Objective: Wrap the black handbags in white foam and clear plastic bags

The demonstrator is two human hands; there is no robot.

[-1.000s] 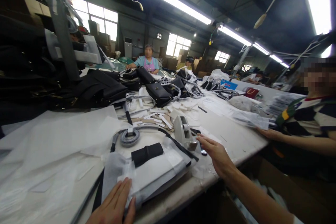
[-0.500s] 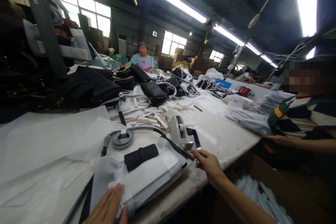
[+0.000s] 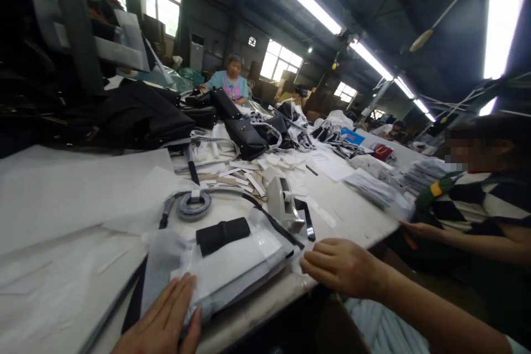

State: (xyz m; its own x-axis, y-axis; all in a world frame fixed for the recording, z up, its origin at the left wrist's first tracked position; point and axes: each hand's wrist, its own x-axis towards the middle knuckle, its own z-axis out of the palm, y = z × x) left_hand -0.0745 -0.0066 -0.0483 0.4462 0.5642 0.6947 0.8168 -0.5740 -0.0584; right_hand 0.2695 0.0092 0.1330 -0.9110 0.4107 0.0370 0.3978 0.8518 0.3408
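My left hand (image 3: 164, 323) lies flat, fingers stretched out, on the near corner of a white-paper-wrapped bundle (image 3: 232, 268) at the table's front edge. A small black rolled piece (image 3: 223, 234) rests on top of the bundle. My right hand (image 3: 340, 265) sits at the bundle's right end, fingers curled and pinched together at the paper's edge; what they hold is too small to make out. A grey tape dispenser (image 3: 284, 204) stands just behind the right hand, with a black strap (image 3: 309, 221) beside it.
A coiled grey strap (image 3: 193, 204) and large white paper sheets (image 3: 74, 199) lie to the left. Black bags (image 3: 249, 144) and paper scraps crowd the table's middle. A person in a striped top (image 3: 477, 215) sits at the right; another person (image 3: 231, 83) sits far back.
My right hand has drawn back from the tape dispenser toward the bundle's right end and curled its fingers. My left hand stays flat on the bundle. The view has tilted slightly.
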